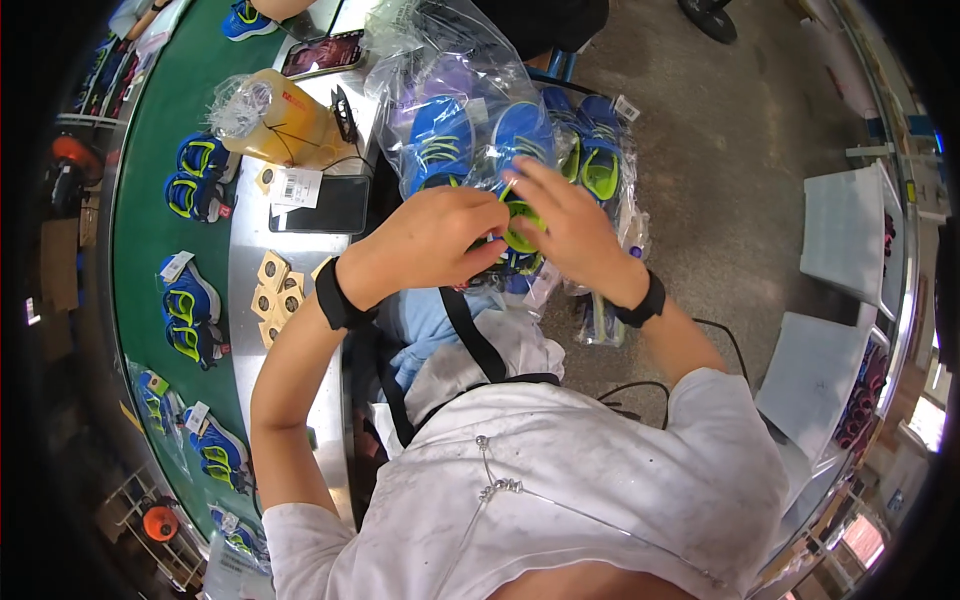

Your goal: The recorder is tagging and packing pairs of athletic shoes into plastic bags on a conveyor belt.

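Observation:
A pair of blue sneakers with lime-green laces and lining lies in front of me: the left shoe, the right shoe. A clear plastic bag spreads over and beyond them. My left hand is at the heel end of the pair, its fingers curled in; what they pinch, if anything, is hidden. Over the heel opening of the right shoe hovers my right hand, its fingers stretched and apart. Between the hands, the heels are partly covered.
A second blue pair in plastic lies to the right. On the metal table are a yellow roll, a dark phone, a lit phone and square tags. Blue sneakers line the green belt.

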`<state>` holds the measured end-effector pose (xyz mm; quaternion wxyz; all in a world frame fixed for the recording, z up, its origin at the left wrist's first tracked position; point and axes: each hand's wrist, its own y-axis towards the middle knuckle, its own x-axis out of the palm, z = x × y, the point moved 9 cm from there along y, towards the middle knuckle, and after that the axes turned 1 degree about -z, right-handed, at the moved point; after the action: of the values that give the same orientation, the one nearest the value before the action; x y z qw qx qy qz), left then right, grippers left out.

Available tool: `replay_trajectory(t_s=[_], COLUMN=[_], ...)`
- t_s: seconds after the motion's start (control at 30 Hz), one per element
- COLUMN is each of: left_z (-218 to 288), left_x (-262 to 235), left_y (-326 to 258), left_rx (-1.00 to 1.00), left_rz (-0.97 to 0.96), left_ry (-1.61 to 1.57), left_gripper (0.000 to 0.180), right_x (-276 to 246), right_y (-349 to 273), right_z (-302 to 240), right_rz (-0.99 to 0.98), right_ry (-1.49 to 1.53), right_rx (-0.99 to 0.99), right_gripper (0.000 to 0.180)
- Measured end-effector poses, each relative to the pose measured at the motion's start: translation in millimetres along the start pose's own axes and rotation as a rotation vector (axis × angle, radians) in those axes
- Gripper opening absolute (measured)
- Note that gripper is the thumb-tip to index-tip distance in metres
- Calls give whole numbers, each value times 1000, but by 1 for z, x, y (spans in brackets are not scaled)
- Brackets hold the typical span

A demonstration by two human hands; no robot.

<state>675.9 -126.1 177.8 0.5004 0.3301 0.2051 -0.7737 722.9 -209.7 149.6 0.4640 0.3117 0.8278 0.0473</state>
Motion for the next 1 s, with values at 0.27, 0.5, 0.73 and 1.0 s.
replay_trajectory(t_s=[0.27,0.5,0.73,1.0], left_z=[-23,-13,20,19], left_x=[-7,-23,19,26], left_y=[-38,-101,-183,-245], left_rx=[-82,-107,-86,-160], left_rz=[297,802,680,766], left_ry=[362,190,2,-14], left_gripper=[30,27,15,13], right_x=[26,13,60,235], right_y=[33,40,104,202], right_z=[51,11,-120,-115], right_rz=[-39,-108,-176,-491], right_ry=[238,-18,178,-272], right_rx=[56,366,2,-79], right_gripper=[37,24,15,33])
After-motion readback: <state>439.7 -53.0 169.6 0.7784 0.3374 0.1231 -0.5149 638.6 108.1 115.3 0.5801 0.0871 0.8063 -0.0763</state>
